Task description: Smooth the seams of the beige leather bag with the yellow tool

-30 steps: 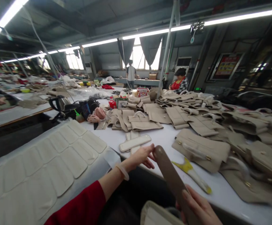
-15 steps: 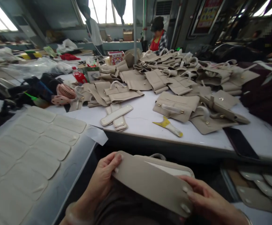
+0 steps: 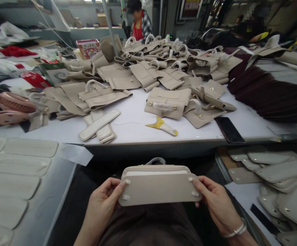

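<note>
A flat beige bag base panel (image 3: pixel 158 193) with rounded ends is held level above my lap. White-wrapped studs show near its corners. My left hand (image 3: pixel 109 193) pinches the panel's left end, thumb on top. At the right end, my right hand (image 3: pixel 210 191) grips it the same way. Just behind the panel is a beige bag (image 3: pixel 156 167), with a white strip showing along its edge and a wrapped handle beyond. How far the panel touches the bag I cannot tell. On the table ahead lie a stack of pale strips (image 3: pixel 101 124) and a yellow-and-white tool (image 3: pixel 161 125).
Beige bag pieces with wrapped handles (image 3: pixel 167 102) cover the white table (image 3: pixel 128 133). A phone (image 3: pixel 229 130) lies near its edge. Pale panels lie on a surface at left (image 3: pixel 15 184) and in a pile at right (image 3: pixel 286 171). A person in a red apron (image 3: pixel 138 29) is across the table.
The panel has turned from slanting down to the right to level, in line with the bag behind it. My view has shifted right and down. Both hands keep hold of the panel.
</note>
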Motion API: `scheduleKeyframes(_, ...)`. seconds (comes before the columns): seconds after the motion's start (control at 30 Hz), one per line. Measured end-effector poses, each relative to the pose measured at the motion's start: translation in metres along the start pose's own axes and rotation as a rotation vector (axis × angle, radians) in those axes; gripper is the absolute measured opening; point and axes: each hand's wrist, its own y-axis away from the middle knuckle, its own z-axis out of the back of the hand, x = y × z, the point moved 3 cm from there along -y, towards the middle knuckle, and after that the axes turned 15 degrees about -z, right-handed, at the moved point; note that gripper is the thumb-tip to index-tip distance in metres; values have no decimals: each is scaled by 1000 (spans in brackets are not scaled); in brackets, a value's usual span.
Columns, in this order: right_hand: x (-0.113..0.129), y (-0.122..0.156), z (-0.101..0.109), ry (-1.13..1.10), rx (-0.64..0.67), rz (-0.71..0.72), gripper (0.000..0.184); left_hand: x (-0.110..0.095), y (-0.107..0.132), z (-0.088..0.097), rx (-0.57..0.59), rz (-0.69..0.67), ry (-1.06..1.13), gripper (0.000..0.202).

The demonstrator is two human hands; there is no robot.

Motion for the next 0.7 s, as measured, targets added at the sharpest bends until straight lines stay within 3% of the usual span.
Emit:
scheduleKeyframes(0.13,3,-16,7,123,-118,30,43,0,-14,-2,33,-16,-63,44)
scheduleKeyframes(0.47,6,-34,4,127,-134,-11,48,21,-34,2,70,37,-61,45)
scheduleKeyframes(0.7,-2,-38,11,141,-161,-63,47,27,-36,2,30,122,113,43)
